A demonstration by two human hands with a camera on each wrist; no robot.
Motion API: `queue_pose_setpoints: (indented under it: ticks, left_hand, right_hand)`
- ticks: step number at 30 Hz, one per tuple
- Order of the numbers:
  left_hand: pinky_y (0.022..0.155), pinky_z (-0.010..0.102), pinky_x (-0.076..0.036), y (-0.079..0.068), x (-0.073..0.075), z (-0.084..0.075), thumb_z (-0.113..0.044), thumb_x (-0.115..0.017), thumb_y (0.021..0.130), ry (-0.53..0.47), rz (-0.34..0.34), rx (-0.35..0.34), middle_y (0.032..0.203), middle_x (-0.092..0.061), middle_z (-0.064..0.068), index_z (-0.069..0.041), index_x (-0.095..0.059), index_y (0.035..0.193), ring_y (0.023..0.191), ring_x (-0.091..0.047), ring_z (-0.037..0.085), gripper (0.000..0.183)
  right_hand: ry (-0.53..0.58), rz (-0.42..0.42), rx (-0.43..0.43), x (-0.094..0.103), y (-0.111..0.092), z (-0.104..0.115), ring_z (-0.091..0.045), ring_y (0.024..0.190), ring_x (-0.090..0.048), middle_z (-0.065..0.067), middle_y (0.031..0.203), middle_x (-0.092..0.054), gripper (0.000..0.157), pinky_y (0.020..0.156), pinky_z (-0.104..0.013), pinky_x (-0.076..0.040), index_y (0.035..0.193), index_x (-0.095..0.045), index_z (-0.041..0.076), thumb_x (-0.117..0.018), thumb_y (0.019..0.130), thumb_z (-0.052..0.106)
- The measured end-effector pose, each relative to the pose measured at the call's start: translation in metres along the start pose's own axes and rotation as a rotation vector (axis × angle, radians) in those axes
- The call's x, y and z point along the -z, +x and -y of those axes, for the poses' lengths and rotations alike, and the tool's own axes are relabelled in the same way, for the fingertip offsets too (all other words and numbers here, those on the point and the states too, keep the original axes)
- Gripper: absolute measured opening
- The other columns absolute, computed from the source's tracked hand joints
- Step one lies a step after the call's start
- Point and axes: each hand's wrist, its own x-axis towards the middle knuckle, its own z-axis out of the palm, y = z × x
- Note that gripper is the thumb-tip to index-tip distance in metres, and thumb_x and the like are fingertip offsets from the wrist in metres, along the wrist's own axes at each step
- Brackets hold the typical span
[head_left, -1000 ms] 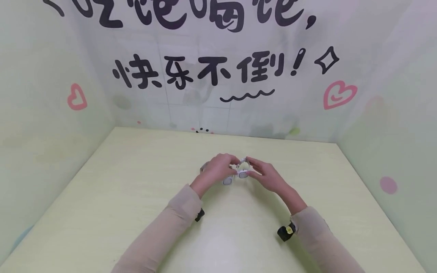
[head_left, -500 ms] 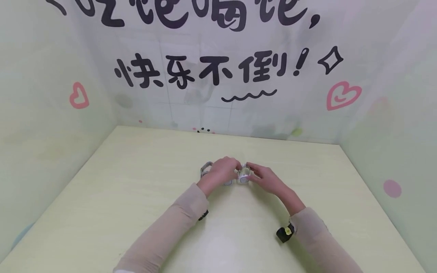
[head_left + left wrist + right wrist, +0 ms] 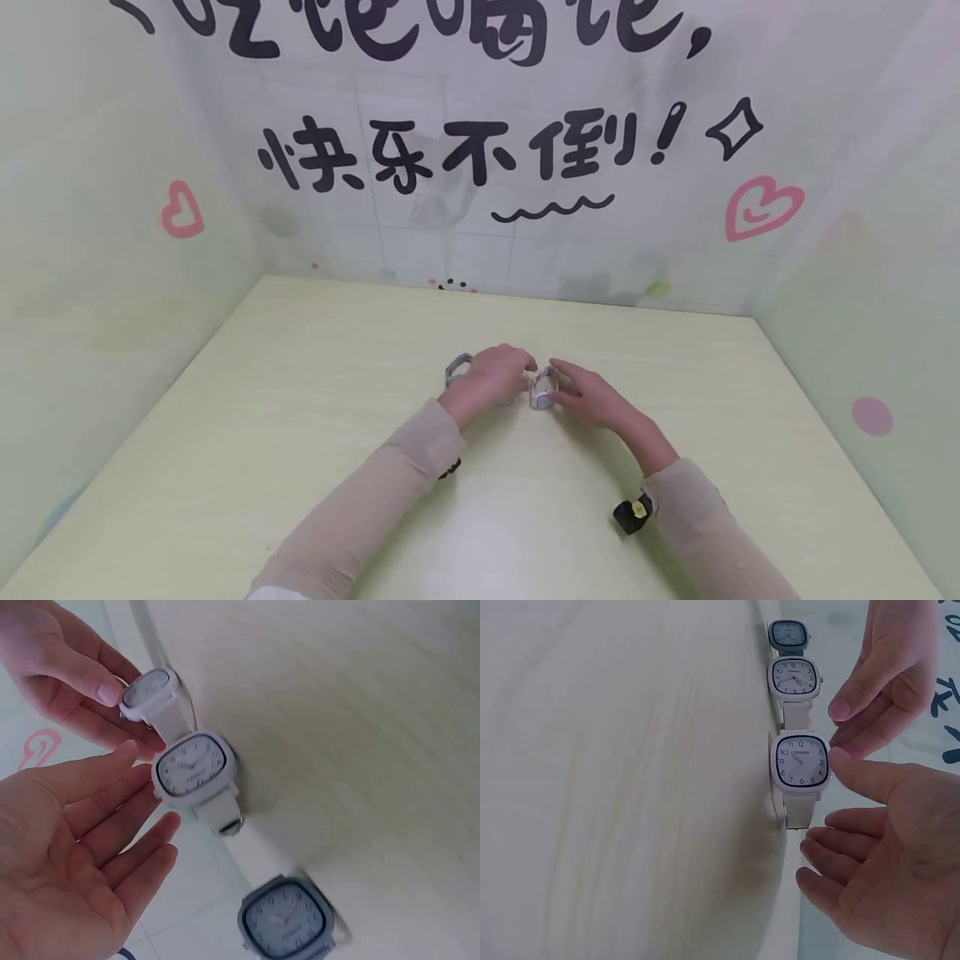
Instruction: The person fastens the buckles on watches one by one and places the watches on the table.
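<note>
Three wristwatches with rounded-square faces stand in a row on their looped straps. My right hand is at the right-hand white watch; its thumb touches the case edge while its fingers stay loosely extended beside the strap. Above the middle white watch my left hand hovers, fingers relaxed and apart, fingertips close to the case. In the head view that hand hides most of the middle watch. A grey-blue watch stands at the row's left end, partly behind the left hand in the head view.
The pale wood-grain table reaches back to a printed wall sheet with dark lettering, and side sheets flank it. A black wrist camera sits below the right sleeve.
The right-hand watch has come slightly lower and nearer, into line with the others. Both hands have shifted slightly with it, and the left fingers have drawn off a little. The head view has drifted slightly.
</note>
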Motion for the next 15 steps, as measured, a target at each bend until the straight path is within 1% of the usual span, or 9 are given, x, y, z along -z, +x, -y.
queue_pose_setpoints:
  ticks: [3,5,7,11,13,15]
  left_hand:
    - [0.095,0.037,-0.055,-0.002,0.006,0.006,-0.024,-0.066,0.097,-0.033,-0.019,0.023,0.137,-0.064,0.001,-0.019,-0.065,0.132,0.123,-0.063,0.022,0.036]
    - [0.098,0.038,-0.054,-0.003,0.010,0.010,-0.025,-0.065,0.097,-0.053,-0.037,0.030,0.139,-0.063,0.001,-0.019,-0.064,0.133,0.125,-0.061,0.022,0.036]
    - [0.099,0.040,-0.053,-0.004,0.013,0.014,-0.025,-0.065,0.097,-0.072,-0.059,0.035,0.141,-0.062,0.001,-0.020,-0.063,0.134,0.127,-0.059,0.023,0.037]
    - [0.106,0.041,-0.049,-0.005,0.019,0.019,-0.026,-0.066,0.097,-0.082,-0.103,0.037,0.147,-0.056,0.001,-0.019,-0.059,0.138,0.135,-0.053,0.024,0.042]
    - [0.112,0.041,-0.045,-0.006,0.021,0.022,-0.028,-0.066,0.097,-0.077,-0.111,0.035,0.151,-0.051,0.001,-0.020,-0.056,0.142,0.140,-0.048,0.024,0.047]
    - [0.119,0.042,-0.037,-0.006,0.022,0.024,-0.033,-0.065,0.097,-0.050,-0.117,0.028,0.156,-0.046,0.001,-0.021,-0.051,0.146,0.145,-0.041,0.024,0.052]
  right_hand:
    - [-0.005,-0.013,-0.035,0.005,0.001,0.001,-0.043,0.146,-0.032,-0.025,0.156,-0.038,0.062,0.119,-0.058,-0.030,0.152,-0.034,-0.002,-0.059,0.101,0.023]
    - [-0.005,-0.026,-0.038,0.008,0.003,0.002,-0.043,0.147,-0.031,-0.024,0.157,-0.037,0.063,0.119,-0.058,-0.029,0.152,-0.034,-0.001,-0.059,0.101,0.025]
    - [-0.015,-0.048,-0.024,0.011,0.005,0.002,-0.043,0.147,-0.031,-0.024,0.157,-0.036,0.062,0.120,-0.058,-0.029,0.152,-0.034,-0.001,-0.058,0.101,0.025]
    - [-0.061,-0.101,0.022,0.017,0.008,0.005,-0.043,0.147,-0.031,-0.024,0.158,-0.035,0.063,0.120,-0.057,-0.028,0.152,-0.033,-0.003,-0.058,0.101,0.025]
    - [-0.100,-0.122,0.038,0.020,0.010,0.007,-0.043,0.148,-0.030,-0.025,0.158,-0.033,0.064,0.121,-0.057,-0.027,0.152,-0.033,-0.003,-0.059,0.101,0.026]
    - [-0.139,-0.136,0.049,0.023,0.011,0.009,-0.043,0.149,-0.027,-0.025,0.159,-0.031,0.065,0.121,-0.058,-0.025,0.152,-0.032,-0.003,-0.059,0.100,0.026]
